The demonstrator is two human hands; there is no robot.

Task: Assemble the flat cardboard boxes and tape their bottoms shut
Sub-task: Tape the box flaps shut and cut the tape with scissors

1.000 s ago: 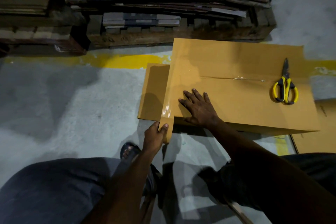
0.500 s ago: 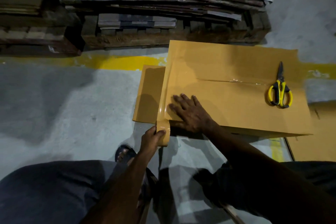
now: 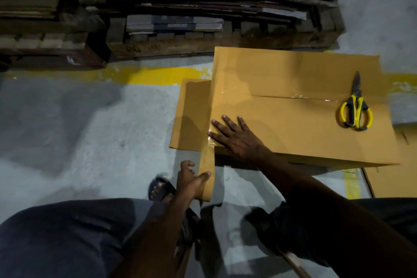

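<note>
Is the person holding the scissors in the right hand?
No, the scissors lie on the box, apart from the right hand, which presses flat on it.

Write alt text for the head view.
A right hand presses flat on a cardboard box while the left hand holds tape stretched off its near-left corner. Yellow scissors lie on the box; flat cardboard is stacked behind.

— What's the floor like?
— Bare grey concrete floor, patchy and scuffed, with a worn yellow painted line running across it.
— And beyond the line?
— Two loaded wooden pallets side by side: the left pallet and the larger right pallet, both in deep shadow.
— The light?
— Dim, brightest on the concrete.
</note>
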